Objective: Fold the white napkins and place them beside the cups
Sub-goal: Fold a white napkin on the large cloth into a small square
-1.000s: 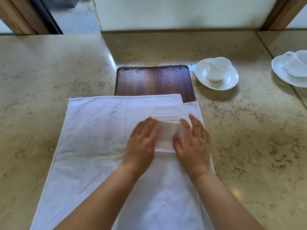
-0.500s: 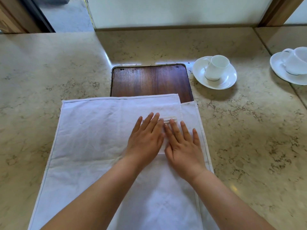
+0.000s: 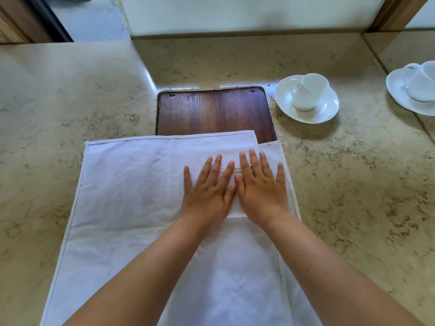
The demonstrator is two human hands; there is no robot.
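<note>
A small folded white napkin [image 3: 233, 209] lies on top of larger white cloths [image 3: 131, 191] spread over the stone counter. My left hand [image 3: 207, 191] and my right hand [image 3: 260, 189] lie flat side by side on the folded napkin, fingers straight and spread, pressing it down; most of it is hidden under them. A white cup [image 3: 308, 91] stands on a saucer [image 3: 329, 109] at the right, beyond the cloths. A second cup [image 3: 423, 81] on its saucer [image 3: 397, 90] sits at the far right edge of the view.
A dark wooden board [image 3: 214, 111] is set into the counter just beyond the cloths, partly covered by them. Beige marble counter [image 3: 70, 109] stretches to the left and right. A wall and a door frame [image 3: 395, 12] close off the far side.
Both hands have slid forward over the folded napkin and flattened, fingers now spread wide. The napkin, visible between the hands earlier, is now mostly covered.
</note>
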